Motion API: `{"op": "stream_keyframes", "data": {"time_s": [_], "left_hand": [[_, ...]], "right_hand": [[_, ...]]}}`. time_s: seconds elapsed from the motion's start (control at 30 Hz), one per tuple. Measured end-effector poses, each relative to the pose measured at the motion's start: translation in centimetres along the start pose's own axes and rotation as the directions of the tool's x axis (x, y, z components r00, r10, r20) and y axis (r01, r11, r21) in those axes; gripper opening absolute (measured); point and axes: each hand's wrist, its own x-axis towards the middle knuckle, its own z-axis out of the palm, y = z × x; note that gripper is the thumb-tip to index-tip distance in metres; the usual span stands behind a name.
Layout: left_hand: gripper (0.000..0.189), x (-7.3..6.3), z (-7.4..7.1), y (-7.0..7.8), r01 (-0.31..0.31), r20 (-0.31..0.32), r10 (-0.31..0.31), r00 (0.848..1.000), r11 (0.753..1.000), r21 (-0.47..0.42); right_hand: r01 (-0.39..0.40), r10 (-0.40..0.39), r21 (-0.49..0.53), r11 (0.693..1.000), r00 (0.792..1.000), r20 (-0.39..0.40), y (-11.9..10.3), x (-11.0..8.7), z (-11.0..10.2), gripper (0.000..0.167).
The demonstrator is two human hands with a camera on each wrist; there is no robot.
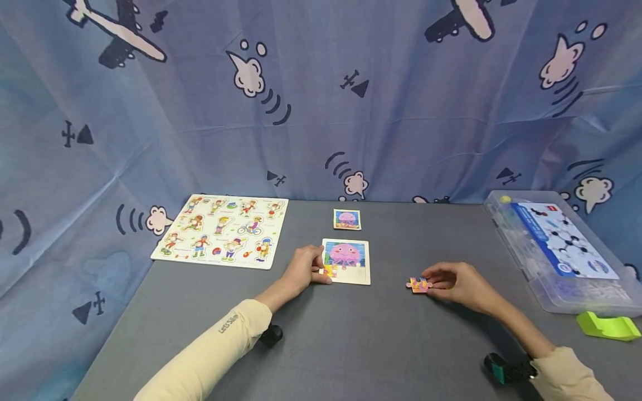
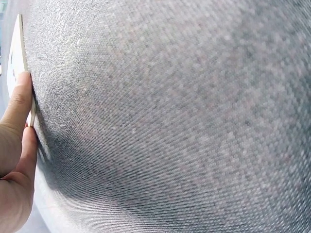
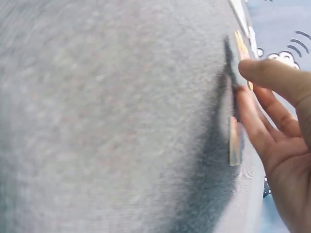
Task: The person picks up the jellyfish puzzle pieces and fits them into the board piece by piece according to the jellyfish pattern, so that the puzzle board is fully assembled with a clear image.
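Observation:
A pale square puzzle board with a pink octopus picture lies mid-table, its lower part partly bare. My left hand grips its lower left corner, fingers at the left side and thumb by the bottom edge. From the left wrist, only the fingers and a thin strip of the board's edge show. Right of the board, my right hand pinches a pink and yellow jigsaw piece just over the table. The right wrist view shows that piece edge-on by the thumb, with another piece below the fingers.
A small octopus picture card lies behind the board. At the left is a large board of sports figures. A clear plastic case and a green tray-like piece sit at the right. A printed curtain hangs behind the table.

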Motion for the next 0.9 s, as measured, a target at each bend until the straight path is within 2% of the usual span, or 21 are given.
{"op": "stream_keyframes", "data": {"time_s": [0.1,0.23,0.43,0.53,0.7,0.9], "left_hand": [[0.039,0.1,0.0,-0.2,-0.020,-0.003,0.020,1.000,1.000,0.012],[0.039,0.1,0.1,-0.4,-0.008,0.004,0.008,1.000,1.000,0.011],[0.038,0.2,0.2,-0.5,-0.012,0.006,0.012,1.000,1.000,0.006],[0.037,0.1,0.1,-0.5,-0.004,0.001,0.004,1.000,1.000,0.004],[0.038,0.1,0.1,-0.4,-0.019,-0.004,0.019,1.000,0.999,0.041],[0.039,0.2,0.2,-0.4,-0.036,-0.003,0.036,0.999,0.999,0.037]], "right_hand": [[0.014,-0.016,0.109,0.994,1.000,0.019,0.2,-0.1,0.0,0.032],[-0.015,0.008,0.210,0.978,0.999,0.032,0.6,-0.1,0.2,0.034],[-0.133,0.125,0.231,0.964,0.991,0.047,1.1,-0.1,0.6,0.038],[-0.159,0.153,0.241,0.957,0.987,0.046,1.1,-0.1,0.8,0.039],[-0.151,0.159,0.279,0.948,0.987,-0.007,1.0,0.0,1.4,0.037],[-0.088,0.123,0.355,0.931,0.989,-0.076,0.8,0.3,2.3,0.031]]}}
